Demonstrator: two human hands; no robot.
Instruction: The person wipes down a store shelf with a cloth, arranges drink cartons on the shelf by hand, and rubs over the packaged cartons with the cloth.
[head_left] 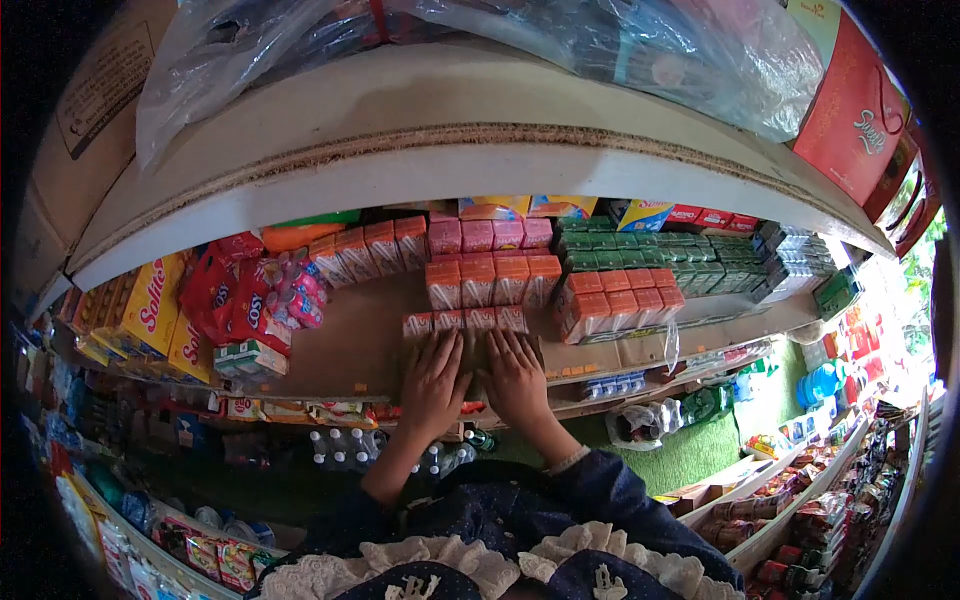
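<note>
In the head view, a short row of small orange-and-white drink cartons (pixel 480 319) stands on the shelf (pixel 330 345) right in front of me. My left hand (pixel 432 378) lies palm down with fingers stretched forward, the tips at the near side of these cartons. Beside it my right hand (pixel 516 370) is also flat, its fingertips at the row's right part. A darker brown surface shows between and around my hands; I cannot tell what it is. Directly behind are taller orange cartons (pixel 478 280) and pink cartons (pixel 490 235).
Orange cartons (pixel 620 303) and green cartons (pixel 680 250) stand to the right. On the left are red bags (pixel 250 305) and yellow Solite boxes (pixel 152 305). An upper board (pixel 480 175) overhangs the shelf. Bottles (pixel 345 448) stand lower down, near green flooring (pixel 690 455).
</note>
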